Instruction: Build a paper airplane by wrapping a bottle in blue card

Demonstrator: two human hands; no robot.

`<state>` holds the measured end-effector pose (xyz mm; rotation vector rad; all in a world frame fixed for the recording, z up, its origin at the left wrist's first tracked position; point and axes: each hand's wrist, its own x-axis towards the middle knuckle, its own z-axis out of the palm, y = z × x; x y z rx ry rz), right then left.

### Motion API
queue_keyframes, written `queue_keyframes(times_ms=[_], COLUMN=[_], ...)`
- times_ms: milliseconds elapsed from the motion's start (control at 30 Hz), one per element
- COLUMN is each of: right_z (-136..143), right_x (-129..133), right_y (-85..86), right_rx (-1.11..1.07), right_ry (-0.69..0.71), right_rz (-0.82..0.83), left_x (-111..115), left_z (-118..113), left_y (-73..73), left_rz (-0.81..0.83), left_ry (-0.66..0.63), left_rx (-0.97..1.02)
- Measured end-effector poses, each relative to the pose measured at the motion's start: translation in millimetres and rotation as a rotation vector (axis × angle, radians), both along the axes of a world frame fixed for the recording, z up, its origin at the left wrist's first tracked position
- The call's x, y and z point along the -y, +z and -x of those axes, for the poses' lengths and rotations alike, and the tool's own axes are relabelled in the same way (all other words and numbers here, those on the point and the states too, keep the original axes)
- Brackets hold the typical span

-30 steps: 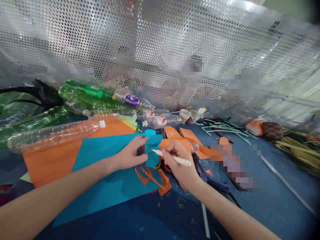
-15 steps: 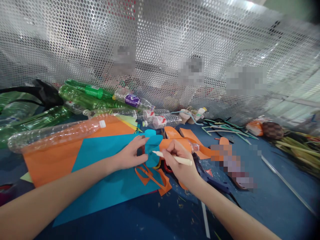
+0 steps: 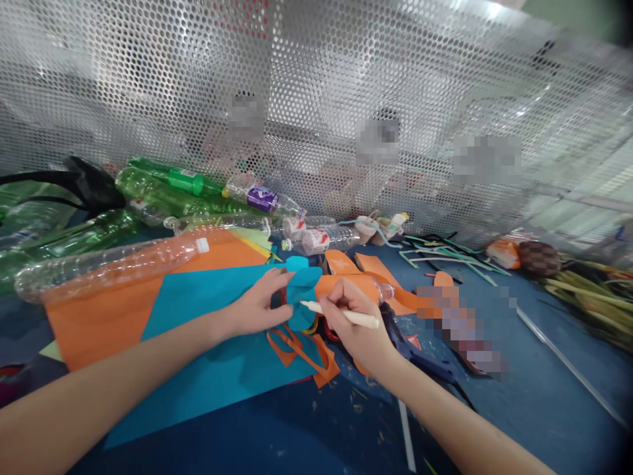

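A small blue paper cut-out [image 3: 304, 284] with rounded lobes is steadied by my left hand [image 3: 260, 302], the thumb and fingers closed on its left edge. My right hand [image 3: 368, 340] grips a cream-white marker [image 3: 364, 319] like a pencil, its tip at the cut-out's surface. Any mark there is too small to make out. Beneath my left arm lies a large blue sheet [image 3: 208, 376]. Orange paper scraps [image 3: 324, 363] rest on that sheet. Behind my right hand is a bottle wrapped in orange paper [image 3: 353, 285], partly hidden.
A dark blue glue gun [image 3: 425, 356] lies beside my right wrist. A clear bottle [image 3: 113, 264] rests on orange paper [image 3: 74, 330] at left, with green bottles [image 3: 168, 194] behind. Thin green strips [image 3: 455, 254] lie at right. A perforated metal screen [image 3: 316, 86] stands at the back.
The marker tip has shifted slightly left and down over the blue cut-out, along with my right hand. My left hand stays in place.
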<state>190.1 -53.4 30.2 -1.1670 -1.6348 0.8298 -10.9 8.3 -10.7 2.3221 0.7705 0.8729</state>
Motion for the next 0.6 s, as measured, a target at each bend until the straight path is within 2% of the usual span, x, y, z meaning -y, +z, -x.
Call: queue_keyframes(times_ms=[367, 600], right_z=[0.1, 0.0], right_x=[0.7, 1.3], right_y=[-0.5, 1.4], right_rx=[0.041, 0.058], right_ry=[0.017, -0.028], right_rz=[0.026, -0.012], left_x=[-0.2, 1.1], left_z=[-0.6, -0.8], left_y=[1.7, 1.6], left_rz=[0.034, 0.049], left_ry=[-0.019, -0.005], left_rx=[0.005, 0.015])
